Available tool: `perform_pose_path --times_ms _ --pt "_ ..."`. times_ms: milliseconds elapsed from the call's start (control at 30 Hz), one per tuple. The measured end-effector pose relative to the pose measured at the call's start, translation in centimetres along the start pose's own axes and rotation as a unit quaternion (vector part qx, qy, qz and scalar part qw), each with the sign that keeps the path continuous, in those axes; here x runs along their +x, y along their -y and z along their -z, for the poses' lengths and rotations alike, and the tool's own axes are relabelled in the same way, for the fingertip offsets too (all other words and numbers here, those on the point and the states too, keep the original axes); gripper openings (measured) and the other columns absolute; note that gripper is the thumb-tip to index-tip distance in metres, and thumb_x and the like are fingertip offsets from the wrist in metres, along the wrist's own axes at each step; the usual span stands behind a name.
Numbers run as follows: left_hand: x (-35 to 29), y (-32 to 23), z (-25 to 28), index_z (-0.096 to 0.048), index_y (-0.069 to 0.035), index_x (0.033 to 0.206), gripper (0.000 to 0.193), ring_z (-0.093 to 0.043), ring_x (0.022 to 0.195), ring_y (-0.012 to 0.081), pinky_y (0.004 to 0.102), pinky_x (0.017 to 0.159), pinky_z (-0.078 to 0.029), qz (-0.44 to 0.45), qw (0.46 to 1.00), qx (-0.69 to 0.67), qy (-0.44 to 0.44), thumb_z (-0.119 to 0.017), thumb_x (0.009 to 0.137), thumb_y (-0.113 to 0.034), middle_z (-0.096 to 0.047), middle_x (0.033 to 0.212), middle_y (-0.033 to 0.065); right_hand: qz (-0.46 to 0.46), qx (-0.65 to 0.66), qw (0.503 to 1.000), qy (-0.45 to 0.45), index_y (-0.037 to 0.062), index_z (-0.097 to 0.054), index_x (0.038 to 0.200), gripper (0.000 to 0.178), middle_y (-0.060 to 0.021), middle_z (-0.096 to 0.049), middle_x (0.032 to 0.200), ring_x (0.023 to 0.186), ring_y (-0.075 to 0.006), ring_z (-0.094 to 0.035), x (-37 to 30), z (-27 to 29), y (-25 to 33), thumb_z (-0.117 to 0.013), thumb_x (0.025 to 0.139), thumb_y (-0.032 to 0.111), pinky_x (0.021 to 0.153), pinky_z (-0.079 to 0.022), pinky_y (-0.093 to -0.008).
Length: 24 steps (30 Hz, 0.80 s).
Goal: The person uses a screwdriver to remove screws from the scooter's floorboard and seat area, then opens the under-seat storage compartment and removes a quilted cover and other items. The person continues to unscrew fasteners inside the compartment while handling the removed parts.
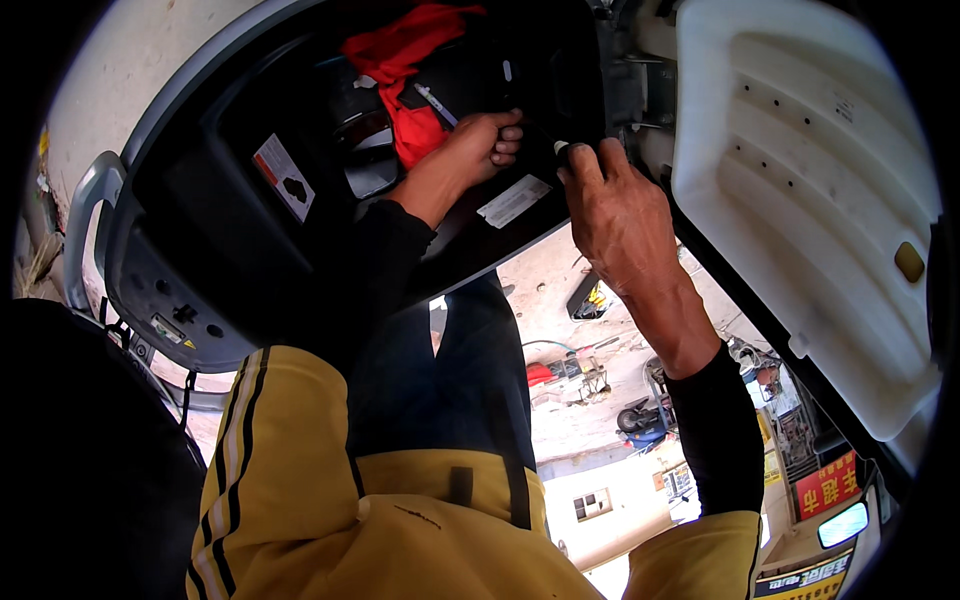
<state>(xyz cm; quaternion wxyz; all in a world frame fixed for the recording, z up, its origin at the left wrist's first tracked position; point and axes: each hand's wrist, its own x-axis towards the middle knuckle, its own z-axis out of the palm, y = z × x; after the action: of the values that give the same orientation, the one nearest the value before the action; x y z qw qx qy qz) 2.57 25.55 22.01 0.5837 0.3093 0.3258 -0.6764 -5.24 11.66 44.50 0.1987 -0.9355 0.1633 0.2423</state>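
Note:
Inside the black storage compartment (180, 190) of a scooter, my left hand (482, 148) is closed, thumb and forefinger pinched together. Whatever it may hold is too dark and small to make out. My right hand (622, 215) is curled at the compartment's right-hand rim, gripping a small dark piece with a pale tip (560, 147); its kind cannot be told. A red cloth (415, 45) lies crumpled in the compartment, and a white pen-like stick (436, 104) rests on it, just beyond my left hand. A white label (514, 201) is stuck on the wall below both hands.
The raised seat with its pale underside (800, 180) stands at the right. A grey grab rail (90, 220) curves round the left end. On the ground beyond lie a black tray (590, 297) and tools with a red part (540, 374). A mirror (843, 525) shows lower right.

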Motion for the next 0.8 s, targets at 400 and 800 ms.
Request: perform_pose_path --times_ms 400,800 --pt "0.5 0.2 -1.7 -0.062 -0.008 0.104 0.019 -0.032 0.051 0.0070 0.0242 0.048 -0.025 0.000 0.998 -0.048 -0.045 -0.061 0.109 -0.026 -0.039 0.065 -0.0066 -0.086 0.011 0.994 0.066 -0.0043 -0.060 0.122 0.034 -0.0226 -0.066 0.101 0.079 -0.0427 -0.073 0.9 1.6 0.7 -0.062 0.107 0.026 0.070 -0.060 -0.0483" --pt "0.4 0.1 -1.6 -0.064 -0.005 0.106 0.026 -0.032 0.051 0.0070 0.0238 0.048 -0.026 0.012 0.998 -0.059 -0.037 -0.064 0.108 -0.031 -0.038 0.063 -0.0070 -0.192 0.095 0.973 0.090 -0.0049 -0.061 0.130 0.037 -0.0306 -0.071 0.100 0.091 -0.0457 -0.074 1.5 1.9 1.8 -0.062 0.108 0.025 0.077 -0.060 -0.0463"
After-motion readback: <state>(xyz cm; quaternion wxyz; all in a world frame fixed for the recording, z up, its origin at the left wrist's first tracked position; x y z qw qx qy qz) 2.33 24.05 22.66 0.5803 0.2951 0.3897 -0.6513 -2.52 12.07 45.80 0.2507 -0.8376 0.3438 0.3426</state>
